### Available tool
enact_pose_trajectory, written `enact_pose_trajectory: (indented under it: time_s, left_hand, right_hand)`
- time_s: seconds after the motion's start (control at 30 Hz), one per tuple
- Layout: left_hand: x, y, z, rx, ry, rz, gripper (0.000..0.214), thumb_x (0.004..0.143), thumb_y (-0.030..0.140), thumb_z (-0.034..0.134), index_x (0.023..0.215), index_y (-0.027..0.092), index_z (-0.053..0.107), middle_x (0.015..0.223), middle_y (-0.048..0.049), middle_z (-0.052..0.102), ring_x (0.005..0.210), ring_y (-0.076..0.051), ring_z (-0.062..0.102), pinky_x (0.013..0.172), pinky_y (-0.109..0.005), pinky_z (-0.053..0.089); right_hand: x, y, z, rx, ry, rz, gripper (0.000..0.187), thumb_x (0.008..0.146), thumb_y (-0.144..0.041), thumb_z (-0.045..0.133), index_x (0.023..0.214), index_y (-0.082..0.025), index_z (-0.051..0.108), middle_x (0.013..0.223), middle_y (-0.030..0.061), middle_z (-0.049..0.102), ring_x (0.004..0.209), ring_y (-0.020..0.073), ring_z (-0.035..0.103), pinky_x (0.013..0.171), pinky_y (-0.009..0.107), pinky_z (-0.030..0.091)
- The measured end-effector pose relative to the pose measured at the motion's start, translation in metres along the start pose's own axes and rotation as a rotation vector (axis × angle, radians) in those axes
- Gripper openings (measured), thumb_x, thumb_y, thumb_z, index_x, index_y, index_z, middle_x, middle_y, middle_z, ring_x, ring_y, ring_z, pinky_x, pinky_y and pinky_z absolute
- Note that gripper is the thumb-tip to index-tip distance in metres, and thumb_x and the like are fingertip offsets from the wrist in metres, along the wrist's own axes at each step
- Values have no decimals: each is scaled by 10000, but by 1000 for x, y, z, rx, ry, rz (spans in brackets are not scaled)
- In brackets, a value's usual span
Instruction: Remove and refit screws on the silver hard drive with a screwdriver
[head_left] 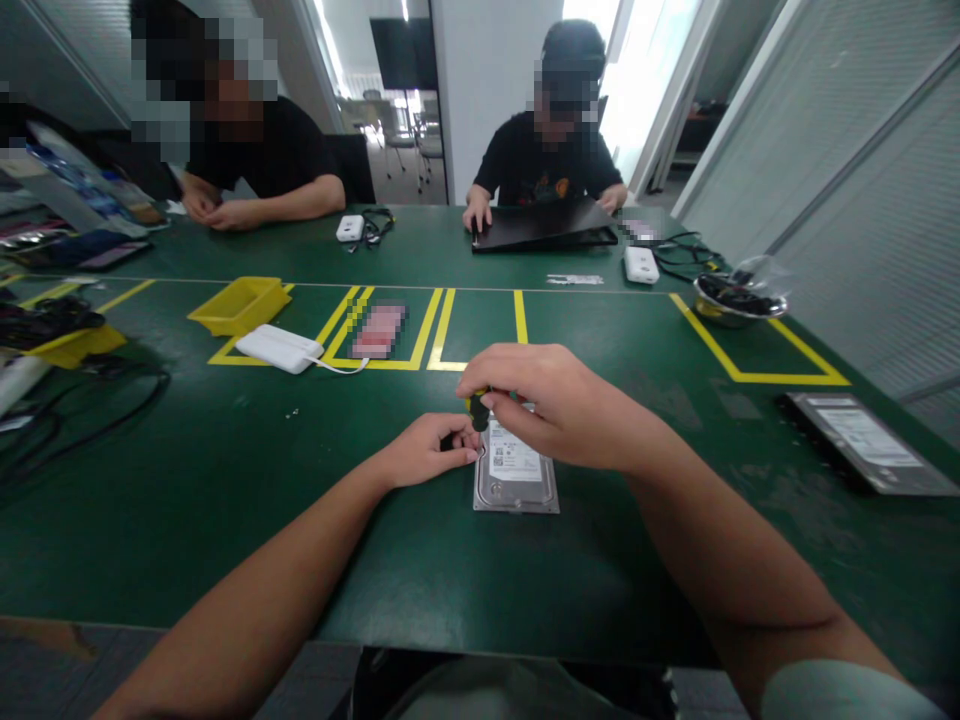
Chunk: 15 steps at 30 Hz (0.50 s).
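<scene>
A silver hard drive [517,485] with a white label lies flat on the green table in front of me. My right hand [559,405] is closed around a screwdriver [478,412] with a yellow and dark handle. It stands nearly upright over the drive's left edge, and its tip is hard to make out. At that same edge, close by the tip, the thumb and fingers of my left hand [431,450] pinch together against the drive. The right hand covers the upper part of the drive.
A second hard drive [862,440] lies at the right, below a metal bowl [739,305] of dark parts. To the left are a yellow bin [244,305], a white power bank [279,348] and black cables [97,410]. Across the table, a person handles a black panel [544,228]; another sits left.
</scene>
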<state>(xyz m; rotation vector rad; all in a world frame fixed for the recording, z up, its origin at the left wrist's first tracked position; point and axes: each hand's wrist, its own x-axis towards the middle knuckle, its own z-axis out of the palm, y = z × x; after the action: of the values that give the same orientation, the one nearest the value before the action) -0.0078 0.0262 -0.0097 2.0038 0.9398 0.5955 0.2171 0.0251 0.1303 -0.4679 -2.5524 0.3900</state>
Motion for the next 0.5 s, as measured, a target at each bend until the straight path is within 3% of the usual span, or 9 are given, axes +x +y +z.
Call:
enact_pose_trajectory:
  time_s: [0.23,0.5]
  left_hand:
    - [1,3,-1,29,-3,42,159,877,311,647,882,151,654,773,9,611,711,-123,547,667,-243,438]
    - [0,3,-1,13,-13,7,167,875,318,644,907,154,654,774,8,611,700,-122,552,666,-245,447]
  right_hand:
    - [4,1,3,47,19,-25,144,940,-158,572,1001,-84,680,992,85,686,938,163,610,844,279,444]
    - [4,6,6,23,62,-22,90,912,-119,580,913,-123,670,911,51,652,867,148,579,788,264,430]
